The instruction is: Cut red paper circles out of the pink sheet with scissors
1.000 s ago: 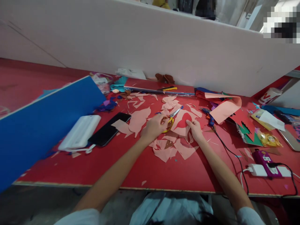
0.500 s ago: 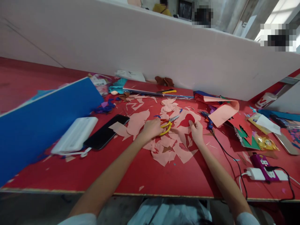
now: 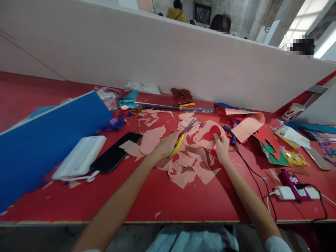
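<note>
My left hand (image 3: 169, 144) is closed round the yellow handles of a pair of scissors (image 3: 180, 142). The blades point up and to the right, above a heap of pale pink felt scraps (image 3: 185, 162). In my right hand (image 3: 222, 145) a red felt piece (image 3: 213, 133) with a rounded top is pinched between thumb and fingers. Its lower part is partly hidden by the hand. Behind the red piece lies a larger pale pink felt sheet (image 3: 205, 126). The scissors and the red piece are apart.
Left of the scraps lie a black phone (image 3: 118, 152), a white case-like object (image 3: 81, 157) and a leaning blue board (image 3: 52, 143). A blue glue gun (image 3: 232, 137) with a black cord lies right, near a purple power adapter (image 3: 294, 183). A white partition (image 3: 157, 52) stands behind.
The scissors have turned in my left hand, their blades now pointing more steeply upward and their handles seen edge-on. My right hand still holds the red piece in nearly the same spot.
</note>
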The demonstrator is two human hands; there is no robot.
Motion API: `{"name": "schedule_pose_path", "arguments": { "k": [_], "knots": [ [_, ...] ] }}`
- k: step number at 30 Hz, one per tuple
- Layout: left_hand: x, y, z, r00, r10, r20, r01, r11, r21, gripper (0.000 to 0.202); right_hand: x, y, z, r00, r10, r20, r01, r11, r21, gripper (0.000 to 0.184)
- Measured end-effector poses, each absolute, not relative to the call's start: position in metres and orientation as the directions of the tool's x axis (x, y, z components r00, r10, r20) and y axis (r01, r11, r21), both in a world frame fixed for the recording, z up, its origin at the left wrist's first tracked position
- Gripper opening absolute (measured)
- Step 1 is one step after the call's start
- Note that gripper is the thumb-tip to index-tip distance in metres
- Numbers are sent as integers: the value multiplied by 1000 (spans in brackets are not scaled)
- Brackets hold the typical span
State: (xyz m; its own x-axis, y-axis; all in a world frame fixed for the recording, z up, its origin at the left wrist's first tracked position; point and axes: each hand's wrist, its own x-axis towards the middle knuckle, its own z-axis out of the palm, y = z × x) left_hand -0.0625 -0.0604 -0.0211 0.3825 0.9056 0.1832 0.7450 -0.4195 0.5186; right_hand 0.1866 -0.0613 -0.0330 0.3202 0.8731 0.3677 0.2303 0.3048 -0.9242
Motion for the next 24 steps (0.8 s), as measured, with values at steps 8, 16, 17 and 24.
{"name": "schedule_pose_path", "arguments": {
  "k": [8,16,17,24],
  "knots": [
    [-46,-69,-14,494,861,123,816,-507,276,35,189,-61,-30,274,881,385,249,322,-913,43],
    [-43,-74,-12,518,849,103,818,-527,230,28,189,-59,-31,243,886,396,270,331,-904,44],
    [-43,-74,-11,513,853,97,823,-521,229,27,189,-59,-31,241,886,397,266,333,-905,44],
    [-45,-71,-10,483,873,63,852,-485,197,25,191,-58,-32,237,882,407,245,351,-904,43]
  ]
}}
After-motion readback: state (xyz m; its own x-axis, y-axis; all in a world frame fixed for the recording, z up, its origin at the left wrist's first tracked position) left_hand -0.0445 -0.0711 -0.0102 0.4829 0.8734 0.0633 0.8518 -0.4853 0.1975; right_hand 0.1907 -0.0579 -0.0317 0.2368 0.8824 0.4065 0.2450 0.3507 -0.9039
